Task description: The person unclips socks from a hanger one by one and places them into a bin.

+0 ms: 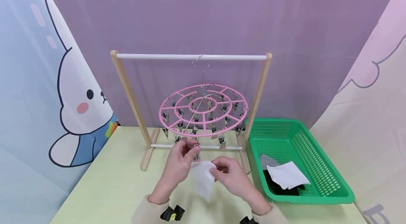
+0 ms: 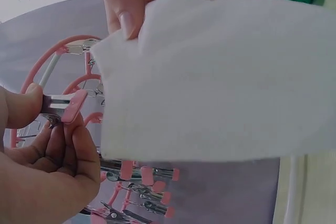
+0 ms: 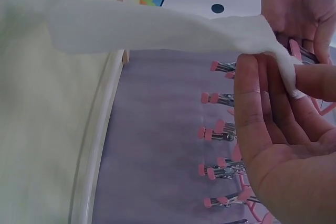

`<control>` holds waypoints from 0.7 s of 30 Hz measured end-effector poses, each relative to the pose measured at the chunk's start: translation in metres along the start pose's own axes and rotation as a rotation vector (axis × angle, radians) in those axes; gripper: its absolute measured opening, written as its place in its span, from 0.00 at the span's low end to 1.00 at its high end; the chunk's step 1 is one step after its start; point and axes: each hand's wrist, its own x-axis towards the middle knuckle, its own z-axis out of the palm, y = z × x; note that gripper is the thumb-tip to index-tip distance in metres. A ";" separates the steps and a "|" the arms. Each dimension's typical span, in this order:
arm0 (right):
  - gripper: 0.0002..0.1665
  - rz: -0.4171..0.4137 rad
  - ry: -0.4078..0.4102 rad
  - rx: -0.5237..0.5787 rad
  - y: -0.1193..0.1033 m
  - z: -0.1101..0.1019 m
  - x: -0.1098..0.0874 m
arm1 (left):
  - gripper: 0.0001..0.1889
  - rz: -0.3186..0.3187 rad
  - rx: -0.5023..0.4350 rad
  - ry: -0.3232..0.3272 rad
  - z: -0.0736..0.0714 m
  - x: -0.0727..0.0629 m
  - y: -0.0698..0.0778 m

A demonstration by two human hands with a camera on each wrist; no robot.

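Observation:
In my left hand (image 1: 179,164) a metal clip (image 2: 75,106) with pink tips is pinched between thumb and fingers, at the front rim of the pink round drying rack (image 1: 203,135). My right hand (image 1: 234,178) pinches one corner of the open end of a white sock (image 2: 220,82) between thumb and fingers. The rest of the sock hangs down over the table in the head view. Its upper edge lies just below the pink tips of the clip, and in the left wrist view that edge is beside the clip, apart from it.
The drying rack hangs by a hook from the white bar (image 1: 158,56) of a wooden stand (image 1: 130,97), with several clips dangling beneath. At the right, a green basket (image 1: 336,167) holds white (image 1: 288,175), grey and black cloth pieces. A purple curtain (image 1: 196,23) is behind.

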 end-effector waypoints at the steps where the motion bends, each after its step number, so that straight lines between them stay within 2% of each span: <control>1: 0.07 0.001 -0.002 -0.001 0.000 -0.002 -0.001 | 0.08 -0.008 -0.009 0.000 0.000 0.000 0.000; 7: 0.07 0.038 0.005 -0.033 0.000 -0.015 -0.009 | 0.08 -0.031 -0.036 0.021 -0.001 0.000 0.000; 15: 0.08 0.035 0.050 -0.055 -0.003 -0.038 -0.018 | 0.09 -0.040 -0.111 0.050 -0.006 0.000 -0.004; 21: 0.10 0.060 0.129 -0.064 -0.009 -0.058 -0.027 | 0.10 -0.032 -0.126 0.061 -0.009 0.001 -0.007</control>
